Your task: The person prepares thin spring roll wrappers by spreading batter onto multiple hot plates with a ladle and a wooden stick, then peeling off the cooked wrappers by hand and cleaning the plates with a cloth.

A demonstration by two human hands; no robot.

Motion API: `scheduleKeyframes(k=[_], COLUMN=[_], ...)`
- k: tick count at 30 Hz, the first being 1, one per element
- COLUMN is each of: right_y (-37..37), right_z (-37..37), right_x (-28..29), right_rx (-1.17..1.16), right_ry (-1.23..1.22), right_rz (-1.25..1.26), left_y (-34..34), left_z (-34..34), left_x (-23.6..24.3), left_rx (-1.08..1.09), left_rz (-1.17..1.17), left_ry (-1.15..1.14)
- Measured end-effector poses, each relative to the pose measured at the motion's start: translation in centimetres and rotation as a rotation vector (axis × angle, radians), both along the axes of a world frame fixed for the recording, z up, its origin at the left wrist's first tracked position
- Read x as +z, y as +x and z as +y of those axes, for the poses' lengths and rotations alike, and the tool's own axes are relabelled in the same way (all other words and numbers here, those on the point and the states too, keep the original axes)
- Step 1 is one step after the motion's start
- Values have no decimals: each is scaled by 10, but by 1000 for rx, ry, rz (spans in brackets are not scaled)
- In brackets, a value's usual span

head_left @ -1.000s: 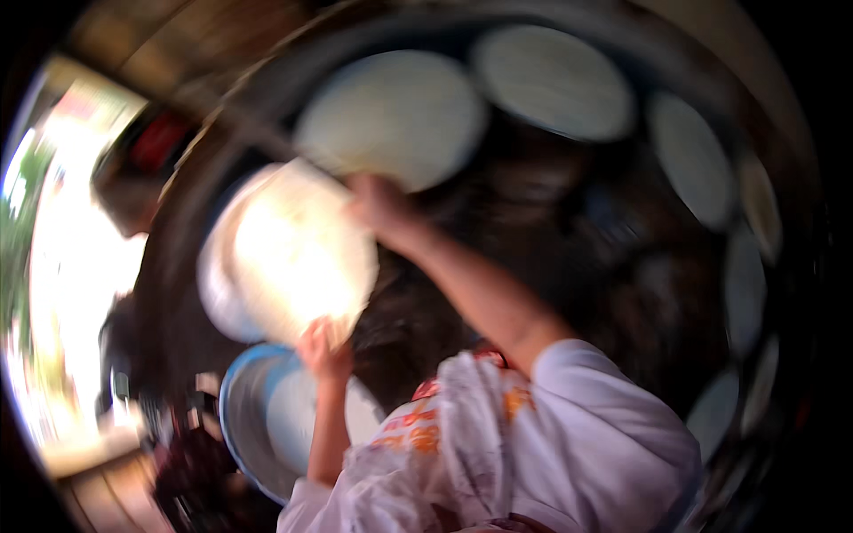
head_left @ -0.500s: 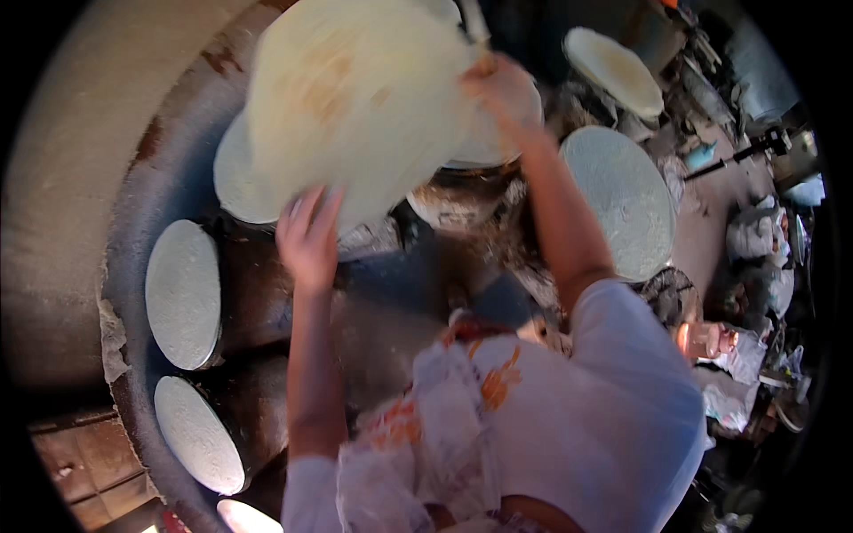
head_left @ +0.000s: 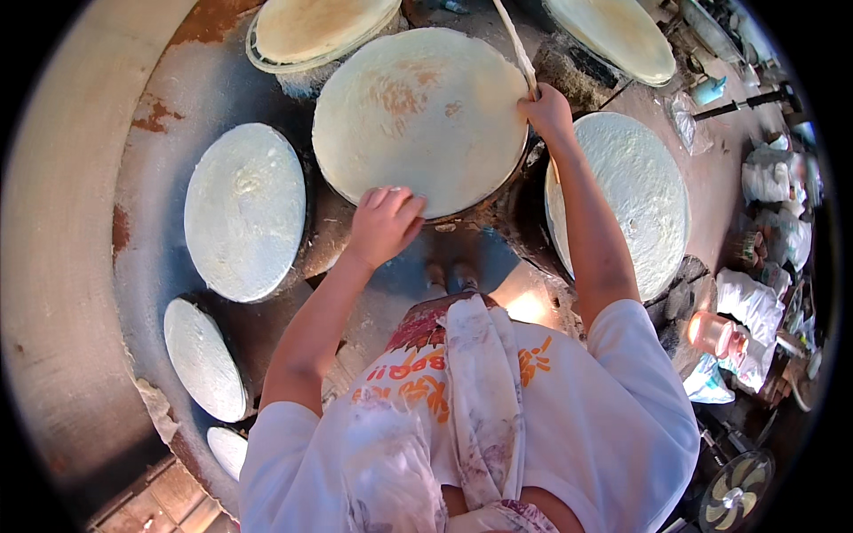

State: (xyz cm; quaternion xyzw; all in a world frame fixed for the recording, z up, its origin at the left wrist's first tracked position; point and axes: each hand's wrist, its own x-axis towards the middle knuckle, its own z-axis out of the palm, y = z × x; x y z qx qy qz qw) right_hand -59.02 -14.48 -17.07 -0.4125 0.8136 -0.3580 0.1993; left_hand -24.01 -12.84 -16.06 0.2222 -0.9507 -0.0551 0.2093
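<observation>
A large round flatbread with brown patches lies on a round griddle in front of me. At its near rim, the fingers of my left hand are curled closed on the edge; the fingertips are partly hidden. A long, thin, pale stick is gripped in my right hand, at the bread's right edge. Its upper end points away from me, past the top of the view.
More round pale breads lie on griddles around me: one left, one right, one far left, one far right. A curved ledge runs along the left. Bags and a fan stand right.
The flatbread, raised and blurred in motion before, now lies flat on the griddle. My left hand has moved right along its near edge. My right hand still holds the stick, now lower.
</observation>
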Motion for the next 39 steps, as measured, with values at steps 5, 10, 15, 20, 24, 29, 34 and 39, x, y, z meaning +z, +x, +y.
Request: scheduleKeyframes(k=[5,10,15,20,24,29,34,39], right_y=[-33,-55,-60,-82,-95,-82,-72,-48], right_z=[14,49,76,93,88,73,74,61], right_x=[8,54,82,85,83,74,72,81], right_rx=[-102,-106,-145,-201,-198,-212,-273,-391], right_ry=[-39,-33,-56,-137,-142,-182,-53,80], right_rz=[-7,-150,-294,-443,-442,-484,-398,-364], left_y=[-13,-23,-27,-56,-90,-62,1,70], left_z=[-27,-46,-84,-166,-259,-367,-500,-539], left_x=[-12,18,86,176,265,314,173,-1], left_rx=[-150,-179,-86,67,369,703,622,981], left_rz=[113,208,197,167,315,665,1227,1365], left_ry=[-59,-97,-129,-86,105,218,538,953])
